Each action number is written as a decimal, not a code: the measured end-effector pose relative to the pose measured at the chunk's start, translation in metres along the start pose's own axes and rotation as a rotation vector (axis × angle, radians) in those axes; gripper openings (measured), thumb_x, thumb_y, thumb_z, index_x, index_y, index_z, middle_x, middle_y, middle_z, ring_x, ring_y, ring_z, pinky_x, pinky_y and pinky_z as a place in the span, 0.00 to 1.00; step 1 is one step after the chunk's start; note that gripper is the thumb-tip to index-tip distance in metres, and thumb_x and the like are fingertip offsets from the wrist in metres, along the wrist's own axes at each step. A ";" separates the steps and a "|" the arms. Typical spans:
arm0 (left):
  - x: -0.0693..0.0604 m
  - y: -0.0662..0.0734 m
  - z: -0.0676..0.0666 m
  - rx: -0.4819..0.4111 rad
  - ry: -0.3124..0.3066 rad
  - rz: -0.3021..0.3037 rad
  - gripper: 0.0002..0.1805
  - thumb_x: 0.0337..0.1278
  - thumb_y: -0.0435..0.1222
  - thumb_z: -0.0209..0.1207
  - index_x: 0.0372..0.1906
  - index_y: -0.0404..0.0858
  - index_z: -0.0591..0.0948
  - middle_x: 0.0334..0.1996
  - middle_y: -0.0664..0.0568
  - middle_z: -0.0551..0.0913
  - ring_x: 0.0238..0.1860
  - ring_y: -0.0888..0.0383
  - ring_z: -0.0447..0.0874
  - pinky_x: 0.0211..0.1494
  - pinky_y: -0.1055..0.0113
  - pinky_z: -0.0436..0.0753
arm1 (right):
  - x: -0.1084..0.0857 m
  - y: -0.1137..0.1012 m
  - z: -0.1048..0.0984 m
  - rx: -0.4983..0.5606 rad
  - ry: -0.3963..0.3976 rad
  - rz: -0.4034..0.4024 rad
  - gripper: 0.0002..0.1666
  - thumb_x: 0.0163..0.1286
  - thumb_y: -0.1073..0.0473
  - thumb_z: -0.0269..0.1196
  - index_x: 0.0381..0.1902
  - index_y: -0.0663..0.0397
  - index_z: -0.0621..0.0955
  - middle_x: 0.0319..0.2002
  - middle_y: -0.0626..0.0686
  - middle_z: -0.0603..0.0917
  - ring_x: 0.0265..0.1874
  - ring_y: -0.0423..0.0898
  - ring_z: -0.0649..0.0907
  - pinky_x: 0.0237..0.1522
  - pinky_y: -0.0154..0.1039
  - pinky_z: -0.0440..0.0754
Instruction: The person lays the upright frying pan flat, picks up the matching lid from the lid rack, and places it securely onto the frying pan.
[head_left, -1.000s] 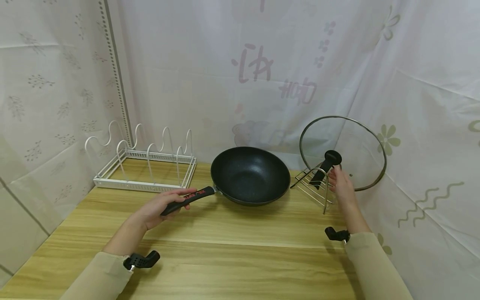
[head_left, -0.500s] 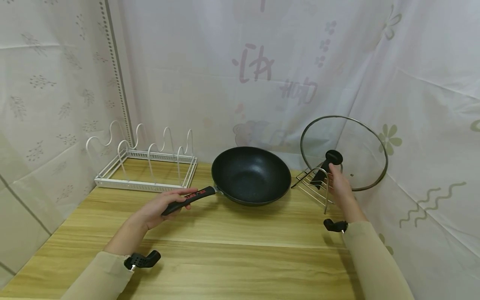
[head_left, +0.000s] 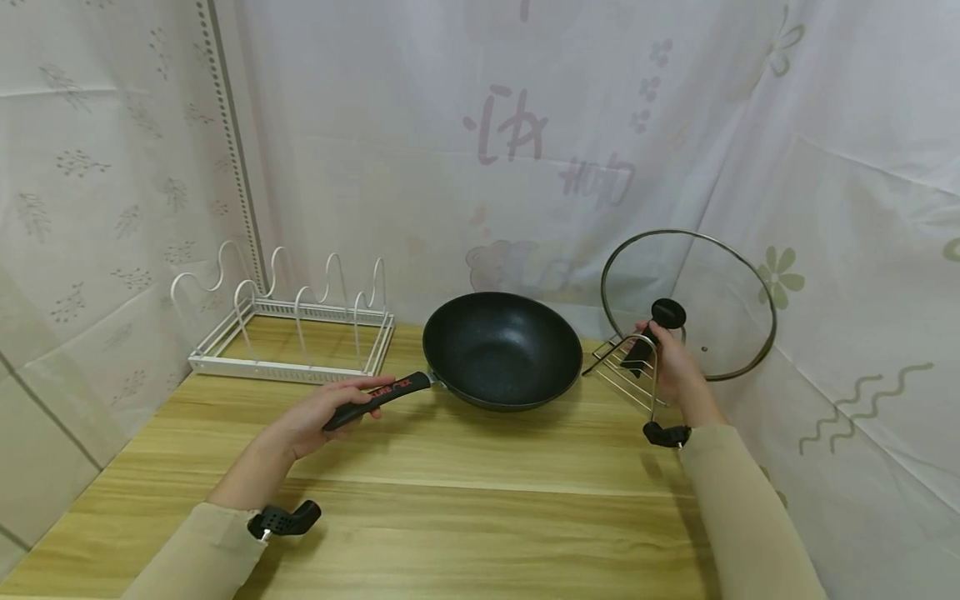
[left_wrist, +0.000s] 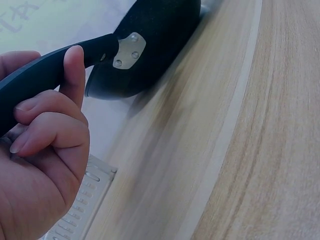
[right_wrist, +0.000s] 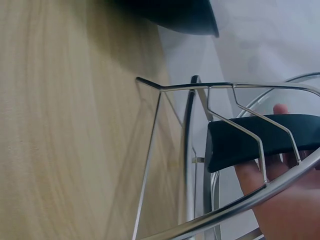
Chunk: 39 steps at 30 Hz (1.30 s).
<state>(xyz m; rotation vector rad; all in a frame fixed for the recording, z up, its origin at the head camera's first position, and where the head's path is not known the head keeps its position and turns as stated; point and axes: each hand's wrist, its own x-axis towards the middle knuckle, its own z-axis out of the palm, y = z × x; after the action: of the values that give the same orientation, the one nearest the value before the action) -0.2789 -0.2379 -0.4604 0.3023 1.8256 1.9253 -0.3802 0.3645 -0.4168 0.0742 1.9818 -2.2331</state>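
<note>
Gripping the wok handle (head_left: pixel 405 386) and lid handle (right_wrist: pixel 275 139).

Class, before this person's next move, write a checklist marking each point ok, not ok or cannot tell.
1. Deep, round black wok held: ok; the left hand grips its black handle with red lettering.
2. Clear round glass lid with metal rim held: ok; the right hand grips its black lid handle.
3. Black lid handle unobstructed: not ok; wires of the silver metal stand cross it in the right wrist view.
4. Wok apart from stand: ok; the right wrist view shows a gap.
5. Wok's base on the wood-grain table: cannot tell; underside hidden.
6. White metal rack with curved dividers upright: ok.
</note>
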 end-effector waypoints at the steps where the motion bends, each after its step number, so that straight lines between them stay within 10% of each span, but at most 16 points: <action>1: 0.000 0.000 0.000 0.001 -0.001 0.001 0.25 0.83 0.39 0.54 0.77 0.52 0.80 0.44 0.50 0.92 0.22 0.67 0.69 0.27 0.74 0.70 | 0.001 -0.001 0.000 -0.001 -0.008 -0.001 0.17 0.91 0.38 0.47 0.57 0.30 0.80 0.49 0.32 0.89 0.54 0.34 0.88 0.68 0.40 0.74; 8: 0.000 -0.001 -0.001 0.004 0.009 0.000 0.24 0.83 0.39 0.54 0.76 0.53 0.81 0.43 0.51 0.92 0.22 0.67 0.69 0.27 0.73 0.70 | 0.008 -0.004 0.001 0.017 -0.026 0.002 0.15 0.90 0.43 0.51 0.56 0.30 0.85 0.46 0.36 0.93 0.48 0.35 0.92 0.56 0.33 0.88; 39: 0.002 -0.001 -0.001 -0.007 0.018 -0.011 0.24 0.82 0.38 0.55 0.75 0.54 0.82 0.43 0.51 0.93 0.22 0.68 0.71 0.26 0.75 0.71 | 0.017 0.003 -0.006 0.044 -0.131 -0.167 0.17 0.91 0.53 0.47 0.58 0.42 0.83 0.47 0.44 0.93 0.47 0.42 0.92 0.50 0.39 0.92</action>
<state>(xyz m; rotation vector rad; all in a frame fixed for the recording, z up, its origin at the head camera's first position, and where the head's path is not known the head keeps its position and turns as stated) -0.2807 -0.2377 -0.4622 0.2732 1.8277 1.9327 -0.3971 0.3685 -0.4226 -0.2358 1.9350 -2.3150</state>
